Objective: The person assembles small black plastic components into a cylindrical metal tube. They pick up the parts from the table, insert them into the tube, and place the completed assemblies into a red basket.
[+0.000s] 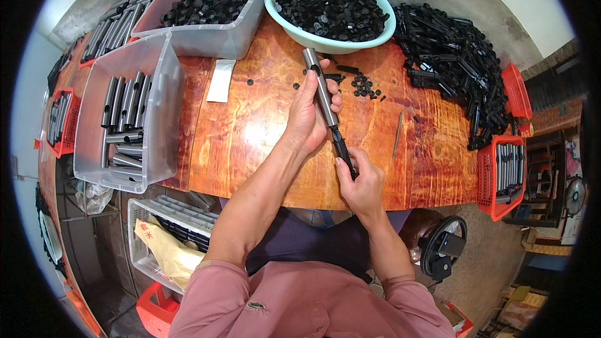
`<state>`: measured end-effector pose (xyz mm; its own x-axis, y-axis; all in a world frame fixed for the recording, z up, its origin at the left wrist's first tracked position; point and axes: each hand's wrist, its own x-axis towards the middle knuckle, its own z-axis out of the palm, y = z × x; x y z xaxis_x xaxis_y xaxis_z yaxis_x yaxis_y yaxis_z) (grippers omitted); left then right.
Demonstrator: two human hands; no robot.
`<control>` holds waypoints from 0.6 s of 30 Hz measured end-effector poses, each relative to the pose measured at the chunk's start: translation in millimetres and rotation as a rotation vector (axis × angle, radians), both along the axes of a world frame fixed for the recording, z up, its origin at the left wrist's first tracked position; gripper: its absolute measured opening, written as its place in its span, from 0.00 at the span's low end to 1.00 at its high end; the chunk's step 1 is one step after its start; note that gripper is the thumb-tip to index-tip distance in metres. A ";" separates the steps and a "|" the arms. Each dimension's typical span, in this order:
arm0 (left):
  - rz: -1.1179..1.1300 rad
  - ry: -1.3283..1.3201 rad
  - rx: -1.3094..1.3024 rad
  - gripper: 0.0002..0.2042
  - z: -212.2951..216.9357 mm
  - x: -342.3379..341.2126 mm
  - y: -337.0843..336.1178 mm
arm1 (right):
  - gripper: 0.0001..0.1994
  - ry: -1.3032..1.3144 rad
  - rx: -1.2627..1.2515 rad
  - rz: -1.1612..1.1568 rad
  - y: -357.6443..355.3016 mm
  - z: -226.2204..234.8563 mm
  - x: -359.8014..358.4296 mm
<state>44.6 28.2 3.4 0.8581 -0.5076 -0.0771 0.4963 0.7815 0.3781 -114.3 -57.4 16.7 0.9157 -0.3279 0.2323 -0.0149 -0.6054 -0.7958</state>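
Metal tube (325, 101), smooth and shiny, in left hand (305, 112); slim black rod (340, 146) in pinch of right hand (364, 184)

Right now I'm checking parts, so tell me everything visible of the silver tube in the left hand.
The shiny silver metal-looking tube is straight and cylindrical, with a dark opening near its far end and a dark streak along its side. It slants above the orange-brown wooden table, its far end leaning left. The left hand grips it. A slim black plastic-looking piece, held by the right hand, meets its near end; whether it goes inside is unclear.
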 end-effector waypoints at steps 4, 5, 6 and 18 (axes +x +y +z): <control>-0.027 -0.020 -0.035 0.22 -0.5 -0.5 2.1 | 0.10 -0.021 0.016 -0.020 1.4 -3.6 0.5; -0.039 -0.020 -0.043 0.22 0.1 -0.3 1.8 | 0.10 -0.028 0.037 -0.025 1.7 -5.2 0.5; -0.052 -0.019 -0.051 0.22 0.9 -0.6 1.5 | 0.10 -0.037 0.036 -0.027 1.6 -6.0 0.7; -0.286 -0.354 0.151 0.28 9.1 -16.2 -3.4 | 0.11 -0.118 0.027 -0.159 -9.4 -2.7 0.7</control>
<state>28.3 24.8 12.6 0.6725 -0.7329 0.1034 0.5035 0.5554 0.6618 -113.6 -66.8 14.0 0.8191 -0.4736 0.3237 -0.0145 -0.5813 -0.8136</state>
